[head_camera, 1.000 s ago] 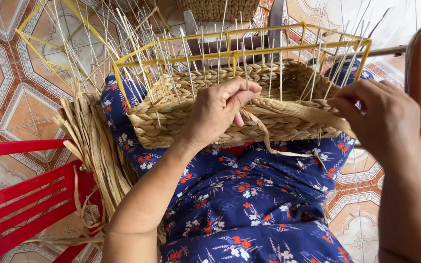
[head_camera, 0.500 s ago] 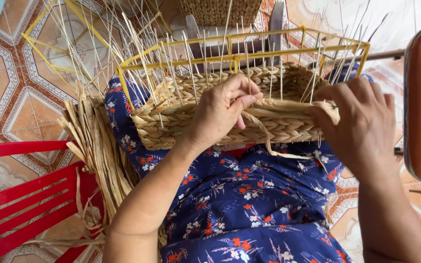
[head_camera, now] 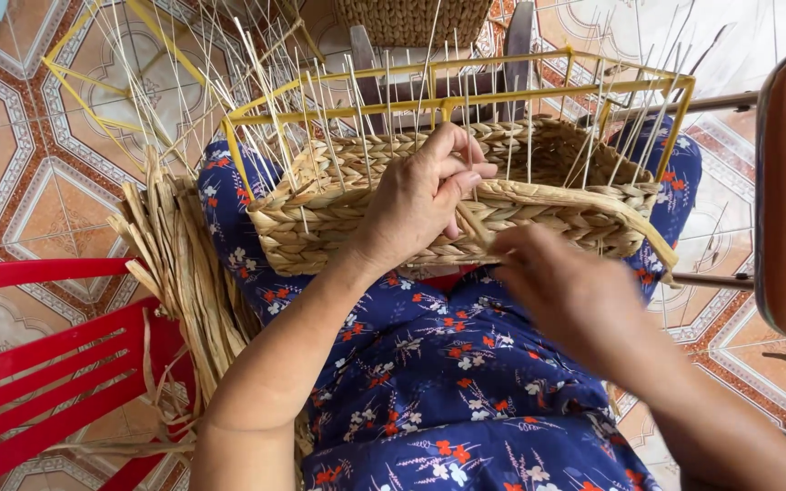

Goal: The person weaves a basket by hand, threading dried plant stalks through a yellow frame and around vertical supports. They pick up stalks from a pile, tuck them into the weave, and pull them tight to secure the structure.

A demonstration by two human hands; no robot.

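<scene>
Both hands' grip (head_camera: 425,195) on woven basket (head_camera: 539,205)

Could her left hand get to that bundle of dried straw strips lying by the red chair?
Probably yes. The left hand rests on the woven straw basket, and the bundle of dried straw strips lies beside that arm with nothing between.

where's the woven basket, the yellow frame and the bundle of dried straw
woven basket (head_camera: 338,205): head view, on its braided front wall.
yellow frame (head_camera: 520,65): head view, on the top rail.
bundle of dried straw (head_camera: 195,291): head view, on the middle of the strands.
</scene>
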